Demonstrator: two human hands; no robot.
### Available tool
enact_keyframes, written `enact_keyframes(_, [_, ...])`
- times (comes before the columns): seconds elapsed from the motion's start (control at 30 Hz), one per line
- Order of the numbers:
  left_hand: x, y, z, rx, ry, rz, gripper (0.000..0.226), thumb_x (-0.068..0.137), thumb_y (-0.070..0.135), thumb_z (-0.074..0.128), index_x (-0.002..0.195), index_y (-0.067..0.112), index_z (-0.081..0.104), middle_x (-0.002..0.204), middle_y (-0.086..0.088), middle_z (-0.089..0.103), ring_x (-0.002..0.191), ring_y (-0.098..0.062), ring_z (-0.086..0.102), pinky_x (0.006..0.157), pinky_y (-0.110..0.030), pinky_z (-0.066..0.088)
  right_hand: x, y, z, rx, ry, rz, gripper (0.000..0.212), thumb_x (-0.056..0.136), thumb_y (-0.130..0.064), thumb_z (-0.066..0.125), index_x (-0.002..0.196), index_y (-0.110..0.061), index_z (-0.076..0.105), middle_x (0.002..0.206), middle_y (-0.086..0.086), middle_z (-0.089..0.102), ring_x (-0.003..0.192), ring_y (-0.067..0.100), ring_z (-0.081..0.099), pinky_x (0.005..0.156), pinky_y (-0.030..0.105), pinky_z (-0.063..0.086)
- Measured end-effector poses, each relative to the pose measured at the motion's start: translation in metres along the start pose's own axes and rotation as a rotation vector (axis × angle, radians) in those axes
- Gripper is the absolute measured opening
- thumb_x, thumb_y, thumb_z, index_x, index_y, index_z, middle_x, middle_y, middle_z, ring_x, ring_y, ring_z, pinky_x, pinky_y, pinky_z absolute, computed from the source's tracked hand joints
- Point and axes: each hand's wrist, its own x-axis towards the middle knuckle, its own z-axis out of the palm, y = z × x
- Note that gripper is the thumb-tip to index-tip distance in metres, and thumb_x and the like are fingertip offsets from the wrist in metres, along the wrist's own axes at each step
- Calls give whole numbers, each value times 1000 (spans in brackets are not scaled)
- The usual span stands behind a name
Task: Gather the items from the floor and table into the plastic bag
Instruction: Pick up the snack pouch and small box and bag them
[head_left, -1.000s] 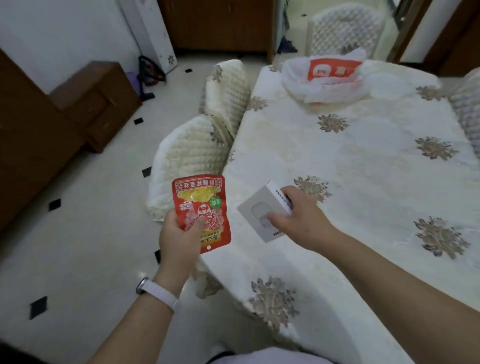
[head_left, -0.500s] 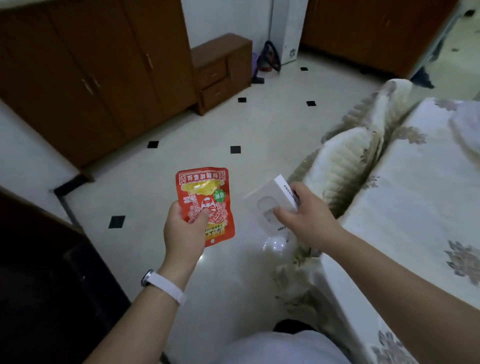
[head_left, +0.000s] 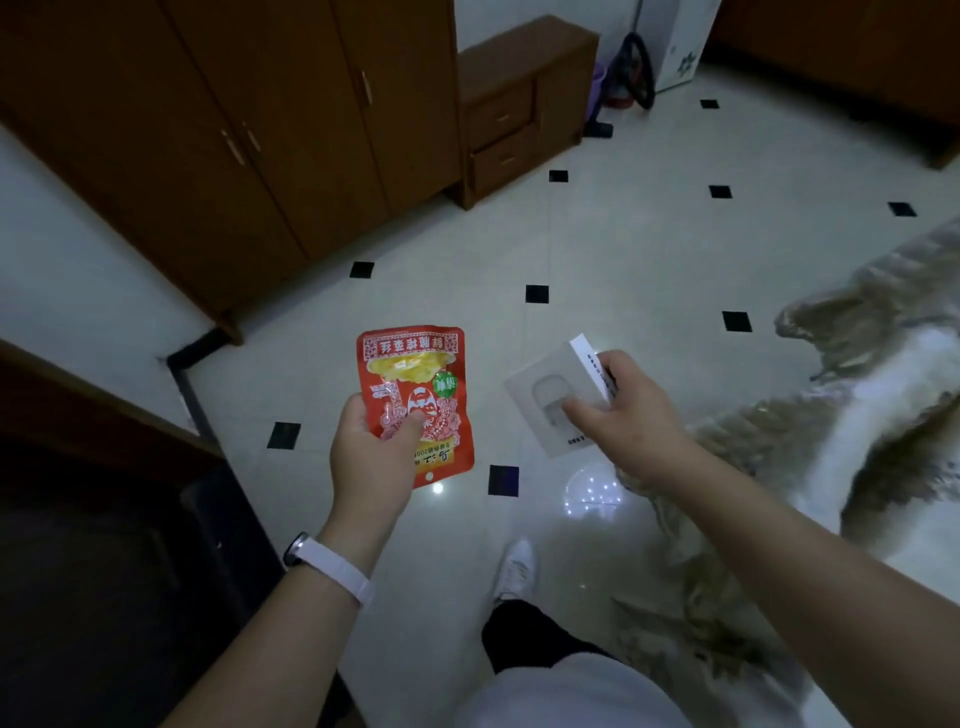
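Note:
My left hand (head_left: 374, 457) grips a red snack packet (head_left: 415, 384) by its lower half, holding it upright over the floor. It has yellow and green print. My right hand (head_left: 631, 415) pinches a small flat white box (head_left: 545, 395) by its right edge, tilted, level with the packet and a short way to its right. The plastic bag is out of view.
Pale floor tiles (head_left: 623, 249) with black diamond insets spread ahead. Brown wardrobes (head_left: 234, 130) and a low drawer cabinet (head_left: 524, 104) line the far wall. A dark piece of furniture (head_left: 104, 519) sits at left. A cloth-covered chair or table edge (head_left: 857, 415) blurs at right. My shoe (head_left: 514, 569) is below.
My view has swung left, away from the table and plastic bag, toward the floor and wardrobes. Both hands keep the same grip on the packet and the box.

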Motion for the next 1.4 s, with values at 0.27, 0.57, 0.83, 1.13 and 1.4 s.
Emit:
enact_keyframes(0.27, [122,63,21,15,-5,45,18,93,27,66,101,38,55,101,15,67,89,-8,68,63,-24,54,119,-54,-16,60,7,-3,28,86,-31,66,108,-29,48,91,-17,59,75,-3,57,55,17,40])
enact_keyframes(0.57, [240,96,66,43,-130,67,23,92,30,67,112,35,56,103,14,67,90,-12,68,66,-28,57,208,-83,-20,-8,101,33,28,85,-31,65,106,-24,48,93,-8,60,80,11,60,66,34,51])
enact_keyframes(0.83, [391,130,112,27,-359,94,23,93,30,66,114,32,56,105,11,68,93,-14,69,74,-38,60,317,-125,-6,10,246,217,25,85,-32,64,103,-24,48,90,-6,61,79,15,62,70,35,52])
enact_keyframes(1.13, [489,189,192,34,-626,137,20,92,28,67,107,36,56,102,14,67,92,-12,68,72,-34,59,375,-139,-33,-29,444,378,26,77,-39,61,97,-31,47,85,-3,64,75,19,66,72,45,56])
enact_keyframes(1.4, [494,216,307,119,-810,198,19,91,25,69,104,33,59,100,11,70,88,-9,70,68,-30,59,404,-73,-88,-6,624,498,28,78,-39,63,93,-23,46,84,2,63,74,23,64,69,43,55])
